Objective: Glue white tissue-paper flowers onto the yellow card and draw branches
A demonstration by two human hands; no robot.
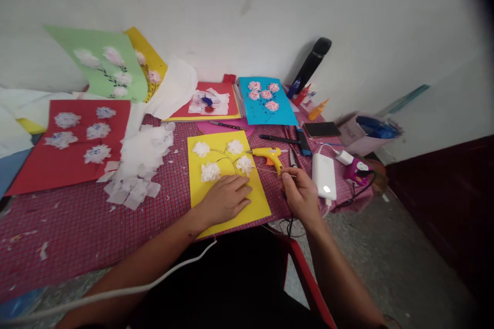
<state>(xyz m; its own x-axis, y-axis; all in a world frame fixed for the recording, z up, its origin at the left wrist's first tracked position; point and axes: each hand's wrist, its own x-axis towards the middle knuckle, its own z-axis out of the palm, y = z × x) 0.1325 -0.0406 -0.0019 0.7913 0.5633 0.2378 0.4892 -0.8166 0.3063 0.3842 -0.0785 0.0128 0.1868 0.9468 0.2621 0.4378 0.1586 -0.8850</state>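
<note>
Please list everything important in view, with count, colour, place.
Yellow sheet: one, yellow, centre
Flowers: four, white, on yellow sheet
Glue gun: one, yellow, right of centre
Stick: one, brownish, in right hand
Other flower sheets: four; red, green, yellow left; blue back
Paper pieces: many, white, left
Bottles: several, blue, red, orange, back right
Phone: one, dark, right
Power bank: one, white, right
Cylinder: one, black, against wall
Left hand: one, on yellow sheet
Right hand: one, holding stick

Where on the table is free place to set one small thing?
Widest: the cloth nearer you than the left red sheet, with paper scraps on it. A narrow strip lies between paper pile and yellow sheet. Crowded: right of the yellow sheet, with glue gun, power bank, phone.
</note>
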